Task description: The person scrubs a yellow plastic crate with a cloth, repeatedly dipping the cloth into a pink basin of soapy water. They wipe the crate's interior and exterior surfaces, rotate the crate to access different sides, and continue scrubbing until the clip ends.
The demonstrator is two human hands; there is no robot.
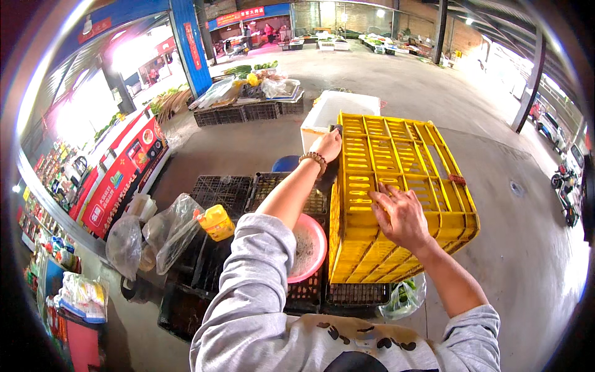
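A yellow plastic crate [388,160] stands on its side or upside down on black crates, its slotted face turned up. My left hand [327,145], with a beaded bracelet at the wrist, is at the crate's far left corner, its fingers closed around a small dark thing [336,127] that I cannot identify. Against the slotted face near the front edge rests my right hand [402,216], fingers spread, gripping nothing. A pink basin [309,249] with murky contents sits left of the crate, partly hidden by my left arm. Behind the crate is a white foam box [344,107].
Black plastic crates [221,190] hold up the basin. To the left lie clear plastic bags [169,232] and a yellow jug [217,223]. A bag of green vegetables [405,297] is by the crate's near edge. A produce stand [246,111] and a blue pillar [189,49] stand farther off.
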